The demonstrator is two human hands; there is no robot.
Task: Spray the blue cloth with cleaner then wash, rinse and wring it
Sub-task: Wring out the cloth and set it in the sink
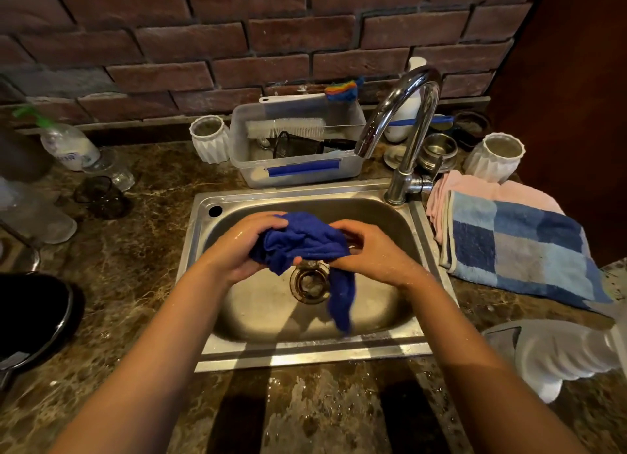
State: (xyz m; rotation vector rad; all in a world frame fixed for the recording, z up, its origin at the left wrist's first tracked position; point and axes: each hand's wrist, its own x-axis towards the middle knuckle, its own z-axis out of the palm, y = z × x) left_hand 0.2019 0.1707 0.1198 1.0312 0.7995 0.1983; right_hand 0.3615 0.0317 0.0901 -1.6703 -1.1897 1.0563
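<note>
Grip: both hands clamped on the blue cloth (305, 239), which is bunched between them over the sink (412, 321), just above the drain (309, 284).

Left hand (242, 250): fingers curled under and round the left end of the bundle, thumb side on top. Skin wet.

Right hand (368, 250): fingers closed on the right end, knuckles toward the faucet (400, 121). Skin wet.

Cloth: gathered into a thick roll between the hands; one loose tail hangs from below the right hand down toward the basin floor. Whether the tail touches the steel cannot be told.

Faucet: spout ends behind the hands; no stream of water can be made out.

Step in hand, as judged: washing or wringing by working the roll between the fists. Which of the two cannot be settled from this view.

Handling notes, as judged:
- Keep the bundle over the basin so that run-off goes to the drain and not onto the already wet countertop (322, 409).
- Gather the hanging tail into the roll before twisting, else that part stays soaked.
- Turn the fists in opposite directions, with the grip near both ends.

Adjacent items: spray bottle (64, 141) with green trigger, lying at far left; checked towel (522, 250) to the right of the sink; plastic tub (298, 168) of brushes behind it.
</note>
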